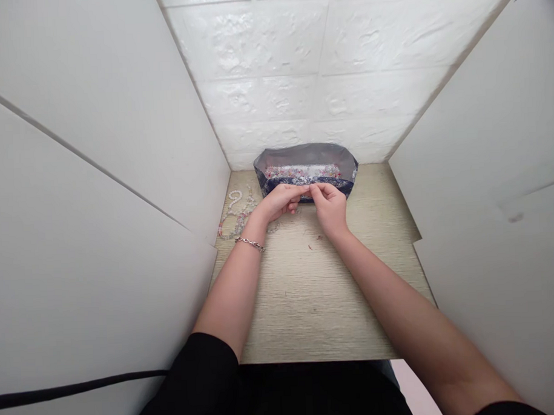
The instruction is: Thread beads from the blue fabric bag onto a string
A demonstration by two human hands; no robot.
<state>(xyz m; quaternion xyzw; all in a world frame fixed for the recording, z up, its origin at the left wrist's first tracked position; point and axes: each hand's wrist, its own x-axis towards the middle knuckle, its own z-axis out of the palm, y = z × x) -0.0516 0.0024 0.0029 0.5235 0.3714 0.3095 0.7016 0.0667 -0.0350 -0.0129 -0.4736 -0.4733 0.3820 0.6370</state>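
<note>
My left hand (282,201) and my right hand (330,208) meet fingertip to fingertip over the front edge of a dark blue patterned pouch (269,185). Both hands are closed in a pinch, and whatever lies between the fingertips is too small to make out. The pouch gapes open against the wall, showing its grey lining. Inside it are many small pink, white and clear beads (303,170). Left of my left hand, bead strands (230,224) lie in loops on the tabletop, partly hidden by my wrist.
The wood-grain tabletop (316,303) carries a few tiny reddish-brown bits (310,247). White panels (166,145) close in on the left and right, and a white brick-patterned wall (291,98) stands behind. A black cable (83,384) runs in at lower left.
</note>
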